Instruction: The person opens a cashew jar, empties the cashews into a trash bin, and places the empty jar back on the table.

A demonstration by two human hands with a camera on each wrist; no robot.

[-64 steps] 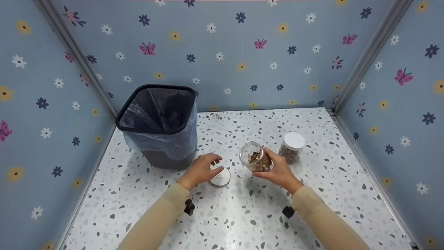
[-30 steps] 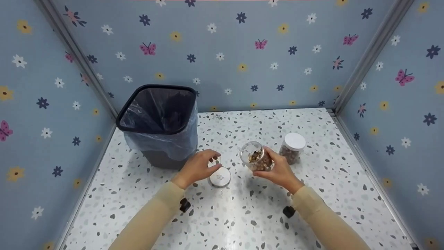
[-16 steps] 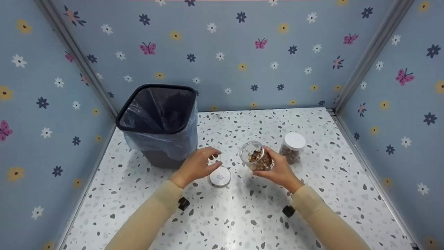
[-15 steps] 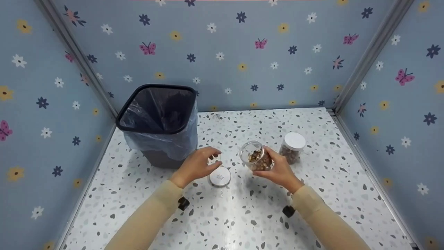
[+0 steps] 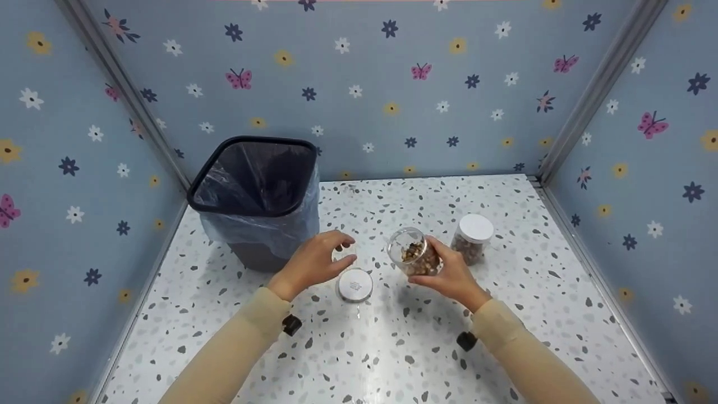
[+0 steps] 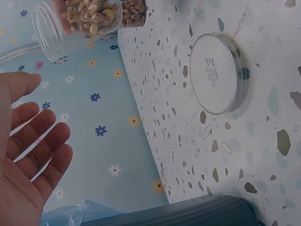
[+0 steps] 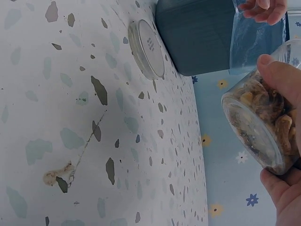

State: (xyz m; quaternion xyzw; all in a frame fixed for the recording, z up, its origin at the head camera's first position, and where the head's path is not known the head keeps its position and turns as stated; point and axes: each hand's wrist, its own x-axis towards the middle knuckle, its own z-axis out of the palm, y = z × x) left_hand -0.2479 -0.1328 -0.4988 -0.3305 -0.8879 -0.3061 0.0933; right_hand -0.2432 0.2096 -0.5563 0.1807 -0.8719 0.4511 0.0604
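My right hand [image 5: 449, 275] grips a clear jar [image 7: 256, 120] of brown, cashew-like nuts, thumb on one side and fingers on the other. The jar has no lid on it and is tilted, its mouth facing up and left in the head view. My left hand [image 5: 314, 261] hovers between the bin and the jar, thumb and fingers apart and loosely bent. In the left wrist view the left hand [image 6: 33, 146] holds nothing. Just below it on the table lies a round white lid [image 5: 355, 285] with small print on top and a clear edge.
A dark bin [image 5: 269, 235] with a black rim and a bluish plastic liner stands at the back left. A second jar [image 5: 471, 238] of nuts, capped in white, stands behind my right hand. Flowered panels [image 5: 359, 129] enclose the speckled table [image 5: 387, 359] at the back and sides.
My left hand has drawn back to the left and slightly up, off the white lid, which now shows whole. The right hand and its jar have hardly moved.
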